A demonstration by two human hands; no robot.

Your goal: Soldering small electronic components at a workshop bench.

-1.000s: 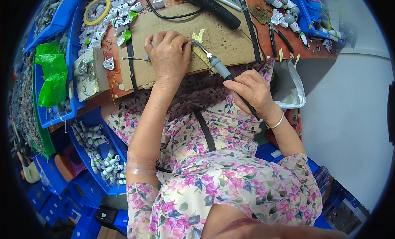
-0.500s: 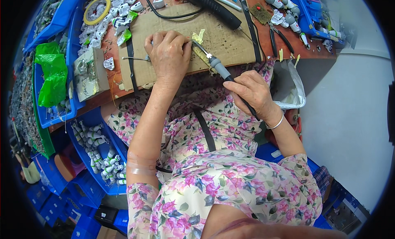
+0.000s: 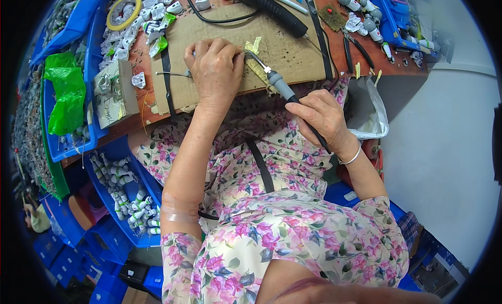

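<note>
My right hand [image 3: 323, 118] grips a soldering iron [image 3: 282, 87] by its black handle, its grey collar and metal tip pointing up and left. That tip reaches the far-right side of my left hand [image 3: 215, 69], beside its fingers. The left hand is closed, back upward, over a cardboard sheet [image 3: 188, 35]; whatever its fingers hold is hidden beneath them. Left of this hand a thin wire [image 3: 172, 74] sticks out across the cardboard, and a small bluish bit shows by the thumb side. Strips of yellow tape [image 3: 256, 69] lie near the tip.
A long black tool [image 3: 272, 12] with a cable lies across the cardboard's far side. White plastic parts [image 3: 157, 11] and a yellow tape roll [image 3: 108, 21] are at far left. Pliers [image 3: 358, 50] lie right. Blue bins [image 3: 151, 186] of grey-white figures stand left; a white bag [image 3: 379, 129] hangs right.
Almost nothing differs. The soldering iron and my right hand have shifted very slightly; my left hand stays in place, still closed.
</note>
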